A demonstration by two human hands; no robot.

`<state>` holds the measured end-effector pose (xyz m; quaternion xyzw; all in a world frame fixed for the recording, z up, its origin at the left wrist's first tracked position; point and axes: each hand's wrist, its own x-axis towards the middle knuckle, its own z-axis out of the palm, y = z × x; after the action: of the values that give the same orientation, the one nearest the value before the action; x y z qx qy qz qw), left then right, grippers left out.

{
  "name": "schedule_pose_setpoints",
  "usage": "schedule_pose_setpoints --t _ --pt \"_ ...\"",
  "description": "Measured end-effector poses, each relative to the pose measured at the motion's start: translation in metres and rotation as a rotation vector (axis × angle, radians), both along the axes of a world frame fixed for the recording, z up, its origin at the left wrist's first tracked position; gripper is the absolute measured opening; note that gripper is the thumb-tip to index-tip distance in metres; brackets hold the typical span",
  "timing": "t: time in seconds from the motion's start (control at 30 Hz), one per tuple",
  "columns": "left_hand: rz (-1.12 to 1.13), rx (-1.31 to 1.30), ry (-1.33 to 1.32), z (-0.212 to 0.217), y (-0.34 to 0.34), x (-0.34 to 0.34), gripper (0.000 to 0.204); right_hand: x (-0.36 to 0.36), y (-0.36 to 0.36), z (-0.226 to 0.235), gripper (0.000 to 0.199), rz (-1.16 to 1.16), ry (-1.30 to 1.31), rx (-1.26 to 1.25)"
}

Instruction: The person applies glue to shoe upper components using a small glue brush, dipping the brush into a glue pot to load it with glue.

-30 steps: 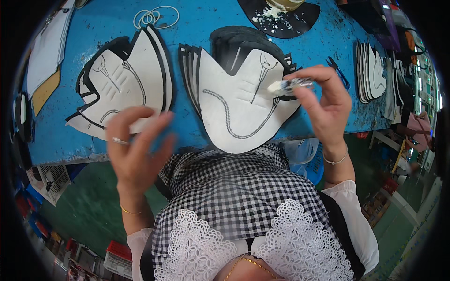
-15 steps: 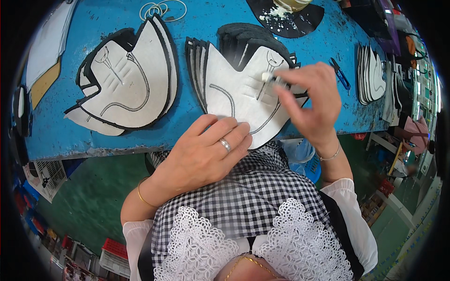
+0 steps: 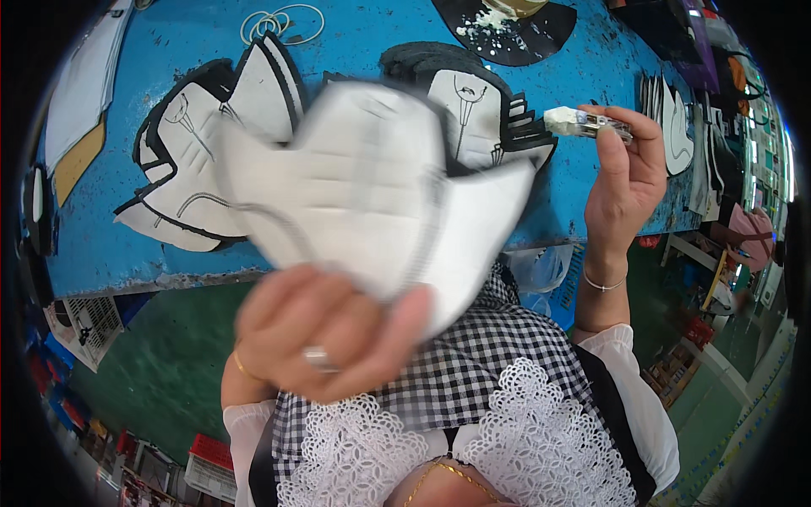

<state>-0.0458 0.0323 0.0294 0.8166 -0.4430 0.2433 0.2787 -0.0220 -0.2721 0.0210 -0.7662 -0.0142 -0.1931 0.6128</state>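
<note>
Seen from above, a person sits or stands at a blue table (image 3: 338, 52), wearing a black-and-white checked apron (image 3: 473, 363). The left hand (image 3: 325, 334) holds a white piece (image 3: 363, 186) by its near edge, fingers curled and thumb close against it; blur hides exactly how the fingertips meet it. The piece, large, flat and notched, with dark stitched lines, is up in front of the body, over the table's near edge and partly covering the two nearest stacks. The right hand (image 3: 625, 165) is raised to the right, well apart from the piece, its thumb and fingers pinched narrow around a small metal tool (image 3: 583, 124) with a whitish, lumpy tip pointing left. Behind the piece lie a left stack (image 3: 190, 106) and a middle stack (image 3: 465, 122) of similar black-edged shapes; a far stack (image 3: 676, 139) lies past the right hand. At the back are pale loops (image 3: 314, 17) and a black mat (image 3: 545, 42) dotted with white crumbs. The step in hand appears to be shifting one piece, tool held clear. The next move seems to call for a steady left grip and a flat, unbent piece.
</note>
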Motion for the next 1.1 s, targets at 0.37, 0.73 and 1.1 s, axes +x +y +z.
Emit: schedule_pose_setpoints --t 0.37,0.73,1.1 --pt "-0.115 0.051 0.475 -0.027 -0.022 0.004 0.043 0.006 0.028 -0.007 0.023 0.381 0.059 -0.534" --pt "-0.196 0.089 0.469 -0.033 -0.038 0.010 0.034 0.028 0.023 -0.010 0.025 0.331 -0.301 -0.855" --pt "-0.188 0.131 0.268 -0.024 -0.051 0.022 0.028 0.085 -0.027 0.002 0.016 -0.010 -0.086 -0.288"
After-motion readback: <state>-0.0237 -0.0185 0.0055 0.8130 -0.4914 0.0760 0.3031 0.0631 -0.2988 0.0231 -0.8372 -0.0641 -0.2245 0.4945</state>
